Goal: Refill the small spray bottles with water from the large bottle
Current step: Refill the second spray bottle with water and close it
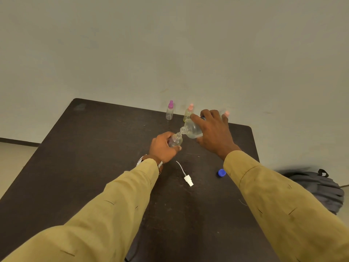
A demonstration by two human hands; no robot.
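While my left fingers (176, 148) grip the small bottle (176, 141) mid-body, probably light and slippery, my right fingers (196, 119) clasp the tilted large bottle (191, 130)

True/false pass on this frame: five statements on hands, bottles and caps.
1. The right hand tilts the large clear plastic bottle toward the small clear bottle gripped by the left hand. True.
2. The white spray nozzle with dip tube is screwed onto that small bottle. False: it lies on the dark table.
3. The blue round cap lies on the table. True.
4. The small purple-capped bottle lies on its side. False: it stands upright.
5. The grey backpack sits on the table. False: it is off the table, beside it.
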